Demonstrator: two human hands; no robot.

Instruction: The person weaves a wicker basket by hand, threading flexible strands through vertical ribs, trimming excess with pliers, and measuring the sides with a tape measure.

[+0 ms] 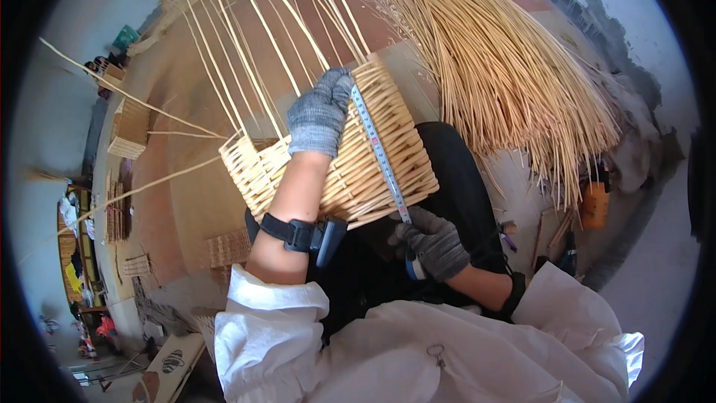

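Note:
Across my lap lies a woven wicker piece [350,157], pale tan, with long bare rods sticking out from its far edge and left corner. A tape measure's blade [378,151] runs slanting over the weave, from the far edge to the near right edge. My left hand [321,116], in a grey knit glove, is closed at the far edge, pinning the blade's end against the wicker. Just off the near edge, my right hand [435,245], gloved alike, is closed around the tape measure's case; only a blue and white bit [415,267] of the case shows beneath the fingers.
A big sheaf of loose wicker rods [507,67] spreads over the floor at the far right. An orange container [594,205] stands by its near end. Along the left wall are a woven box [129,128] and shelving [78,261]. Rods reach far out leftward.

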